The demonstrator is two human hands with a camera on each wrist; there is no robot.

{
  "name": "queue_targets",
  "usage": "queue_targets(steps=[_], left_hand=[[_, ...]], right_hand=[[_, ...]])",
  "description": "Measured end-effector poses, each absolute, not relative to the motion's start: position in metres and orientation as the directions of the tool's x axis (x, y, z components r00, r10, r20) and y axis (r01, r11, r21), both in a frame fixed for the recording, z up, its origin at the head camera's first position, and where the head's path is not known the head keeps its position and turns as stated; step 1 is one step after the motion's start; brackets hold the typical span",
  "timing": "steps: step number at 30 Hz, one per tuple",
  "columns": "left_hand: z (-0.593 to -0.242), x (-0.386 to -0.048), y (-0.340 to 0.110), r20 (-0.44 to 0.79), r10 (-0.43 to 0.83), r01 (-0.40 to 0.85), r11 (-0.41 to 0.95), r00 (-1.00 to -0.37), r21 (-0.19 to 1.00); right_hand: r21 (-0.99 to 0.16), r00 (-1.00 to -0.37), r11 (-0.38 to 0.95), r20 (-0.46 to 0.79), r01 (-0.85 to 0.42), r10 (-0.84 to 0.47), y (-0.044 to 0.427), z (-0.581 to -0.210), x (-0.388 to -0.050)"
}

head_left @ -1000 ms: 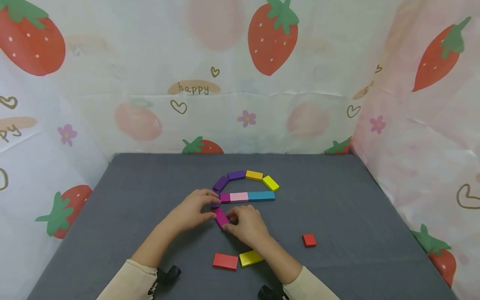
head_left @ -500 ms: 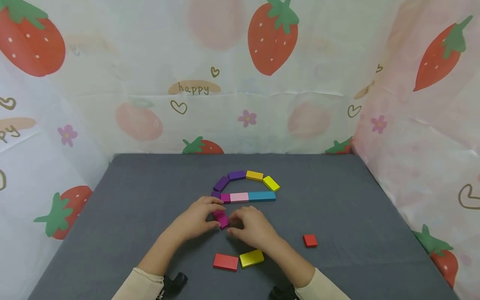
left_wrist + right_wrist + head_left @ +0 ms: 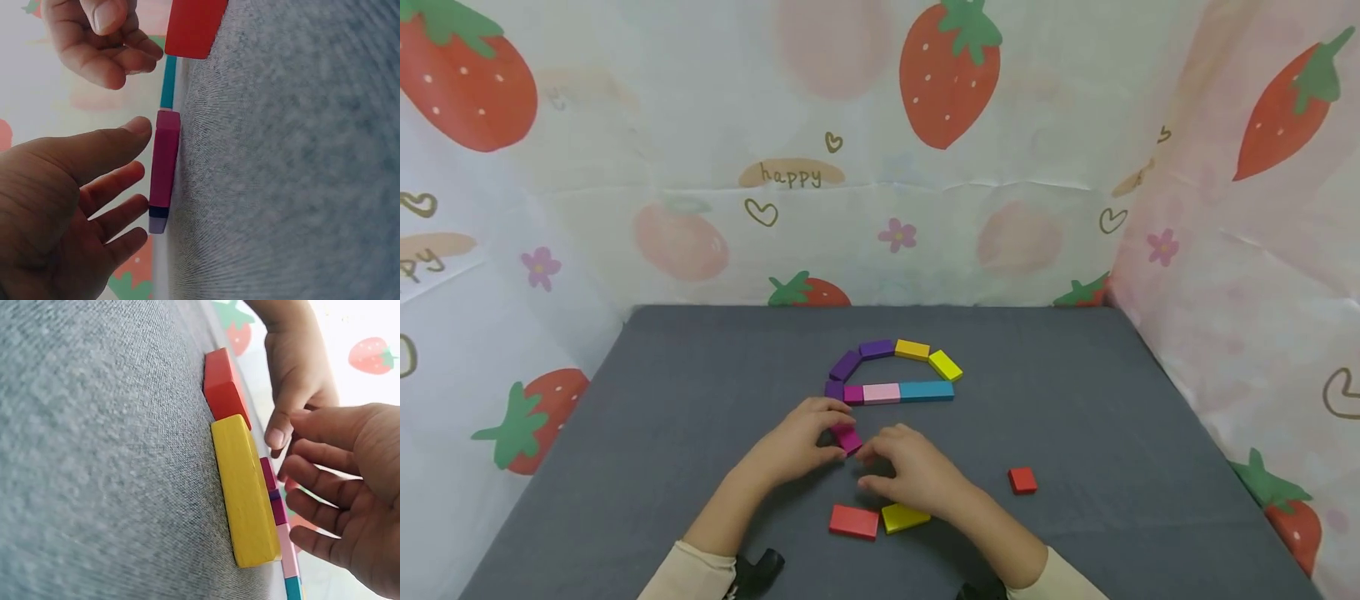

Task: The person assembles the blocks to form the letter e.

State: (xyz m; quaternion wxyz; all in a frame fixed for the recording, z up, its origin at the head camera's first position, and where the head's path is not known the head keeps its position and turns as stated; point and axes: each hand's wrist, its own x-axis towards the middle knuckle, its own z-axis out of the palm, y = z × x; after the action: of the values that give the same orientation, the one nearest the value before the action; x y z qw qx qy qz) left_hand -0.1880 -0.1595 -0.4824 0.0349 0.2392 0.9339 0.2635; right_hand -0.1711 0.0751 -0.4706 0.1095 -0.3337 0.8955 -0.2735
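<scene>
A magenta block (image 3: 848,439) lies slanted on the grey cloth, below the left end of a row of blocks. My left hand (image 3: 796,442) is over it, partly covering it in the head view. In the left wrist view its thumb and loosely spread fingers are beside the magenta block (image 3: 164,162), not wrapped round it; whether the tips touch is unclear. To the right of the block, my right hand (image 3: 917,471) hovers with loosely bent fingers and nothing between them. Below it lie a yellow block (image 3: 906,517) and a red block (image 3: 853,522).
Purple blocks (image 3: 846,365), an orange block (image 3: 912,350) and a bright yellow block (image 3: 945,365) form an arc. Beneath it runs a straight row with a pink block (image 3: 881,393) and a blue block (image 3: 927,391). A small red block (image 3: 1022,480) lies at right.
My right hand has let go of the magenta block and drawn back to the right, uncovering the yellow block. My left hand has shifted slightly right and down, staying at the magenta block.
</scene>
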Motion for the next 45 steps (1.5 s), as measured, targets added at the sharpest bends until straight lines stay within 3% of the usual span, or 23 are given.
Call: queue_targets(steps=[11, 17, 31, 45], left_hand=[[-0.488, -0.190, -0.157, 0.065, 0.445, 0.413, 0.755, -0.893, 0.509], [-0.493, -0.190, -0.156, 0.113, 0.437, 0.432, 0.756, -0.893, 0.493], [-0.491, -0.191, -0.153, 0.104, 0.404, 0.400, 0.773, -0.909, 0.493], [-0.491, -0.190, -0.153, 0.111, 0.403, 0.401, 0.764, -0.908, 0.506]], right_hand=[[-0.596, -0.648, 0.537, -0.035, -0.597, -0.760, 0.072, -0.478, -0.165], [-0.551, -0.594, 0.509, -0.030, -0.661, -0.804, 0.068, -0.484, -0.159], [-0.425, -0.574, 0.533, -0.036, -0.732, -0.818, 0.064, -0.486, -0.154], [-0.392, -0.584, 0.538, -0.002, -0.746, -0.812, 0.062, -0.488, -0.151]])
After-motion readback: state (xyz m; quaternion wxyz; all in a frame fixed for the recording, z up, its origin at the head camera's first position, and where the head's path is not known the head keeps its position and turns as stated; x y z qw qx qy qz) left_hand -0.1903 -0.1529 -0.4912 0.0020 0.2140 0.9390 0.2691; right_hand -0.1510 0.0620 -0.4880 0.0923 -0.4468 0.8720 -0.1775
